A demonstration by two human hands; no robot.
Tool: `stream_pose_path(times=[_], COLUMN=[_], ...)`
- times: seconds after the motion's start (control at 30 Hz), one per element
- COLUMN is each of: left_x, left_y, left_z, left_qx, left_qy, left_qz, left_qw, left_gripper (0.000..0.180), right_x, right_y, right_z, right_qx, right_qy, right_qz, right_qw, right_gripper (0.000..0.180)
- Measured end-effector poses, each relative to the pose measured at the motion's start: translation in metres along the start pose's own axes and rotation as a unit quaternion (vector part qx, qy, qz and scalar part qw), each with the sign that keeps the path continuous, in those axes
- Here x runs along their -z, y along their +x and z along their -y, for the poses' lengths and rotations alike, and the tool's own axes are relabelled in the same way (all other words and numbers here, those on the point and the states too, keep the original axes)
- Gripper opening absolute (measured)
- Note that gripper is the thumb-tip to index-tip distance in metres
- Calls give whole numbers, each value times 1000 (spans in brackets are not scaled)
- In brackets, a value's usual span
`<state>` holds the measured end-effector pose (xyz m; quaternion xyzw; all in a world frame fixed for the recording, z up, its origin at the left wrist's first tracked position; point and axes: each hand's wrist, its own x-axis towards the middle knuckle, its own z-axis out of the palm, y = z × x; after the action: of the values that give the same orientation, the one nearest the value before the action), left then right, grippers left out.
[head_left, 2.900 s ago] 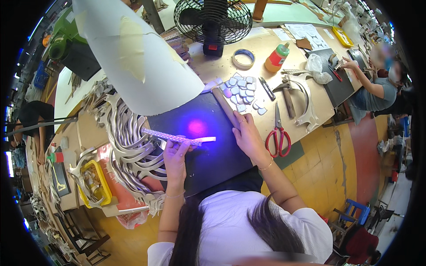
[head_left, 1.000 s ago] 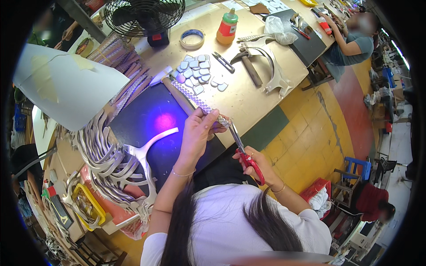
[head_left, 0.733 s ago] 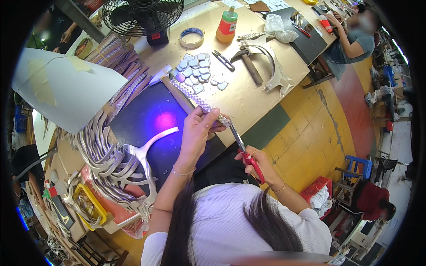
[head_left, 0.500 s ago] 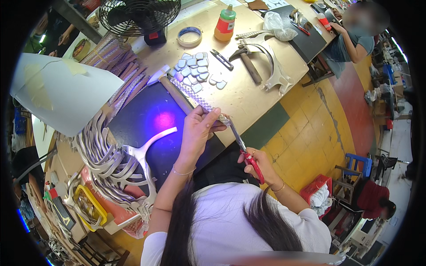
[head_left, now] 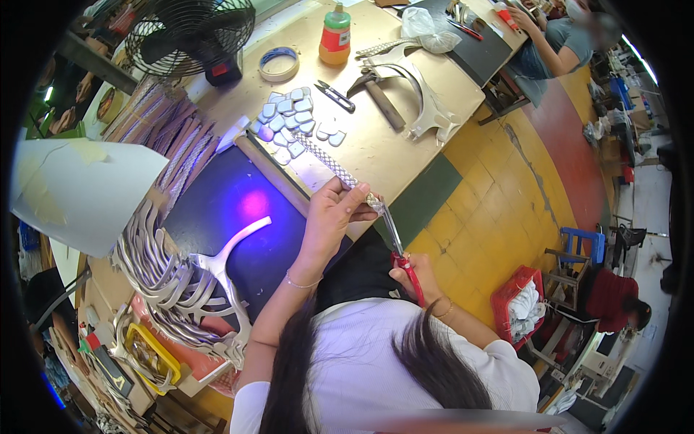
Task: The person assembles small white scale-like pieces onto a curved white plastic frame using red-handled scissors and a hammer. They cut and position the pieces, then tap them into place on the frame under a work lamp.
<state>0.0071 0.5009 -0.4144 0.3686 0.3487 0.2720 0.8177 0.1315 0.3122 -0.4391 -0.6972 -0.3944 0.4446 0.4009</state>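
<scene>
My left hand (head_left: 334, 214) pinches a silvery braided strap (head_left: 330, 160) near its end, with fingers and thumb closed over it. The strap runs away from me toward a pile of small grey rounded tabs (head_left: 288, 114) on the table. My right hand (head_left: 421, 273) grips the red handles of a pair of scissors (head_left: 393, 233). Their metal blades point up and meet the strap's end just past my left fingertips. Whether the blades are cutting into the strap cannot be made out. Beyond the tabs lie small black snips (head_left: 335, 96) and a hammer (head_left: 382, 101).
A black fan (head_left: 189, 36), a tape roll (head_left: 279, 65) and a glue bottle (head_left: 335, 36) stand at the back. Curved metallic strips (head_left: 163, 264) are stacked at left, beside a forked piece (head_left: 217, 264) on a black mat. A red basket (head_left: 517, 307) stands on the floor at right.
The view has shifted, so the table's things sit further left and higher. Both hands keep their holds, and the scissors remain at the strap's end.
</scene>
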Motion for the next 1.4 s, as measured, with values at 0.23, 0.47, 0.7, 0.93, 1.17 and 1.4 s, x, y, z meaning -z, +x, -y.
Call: stream_pose_path(times=[0.23,0.47,0.7,0.93,1.17,1.4], left_x=[-5,-2,4,11,12,16], left_y=[3,4,4,2,-1,-1], left_z=[4,0,-8,-24,-27,-27], left_qx=[30,-7,-64,-65,-78,-77], left_qy=[5,13,50,48,36,57], left_qz=[-1,-14,-49,-44,-59,-57], left_qw=[1000,1000,996,996,995,994], left_gripper=[18,20,21,22,22,24], right_x=[-1,-2,7,2,4,3], right_y=[-2,1,8,12,13,18], right_z=[-10,-23,-20,-19,-16,-12], right_qx=[10,3,53,62,61,102], right_qy=[-36,31,0,17,35,13], right_qz=[-32,-42,13,28,44,45], right_qw=[999,999,998,998,997,994], right_gripper=[60,67,75,76,75,73])
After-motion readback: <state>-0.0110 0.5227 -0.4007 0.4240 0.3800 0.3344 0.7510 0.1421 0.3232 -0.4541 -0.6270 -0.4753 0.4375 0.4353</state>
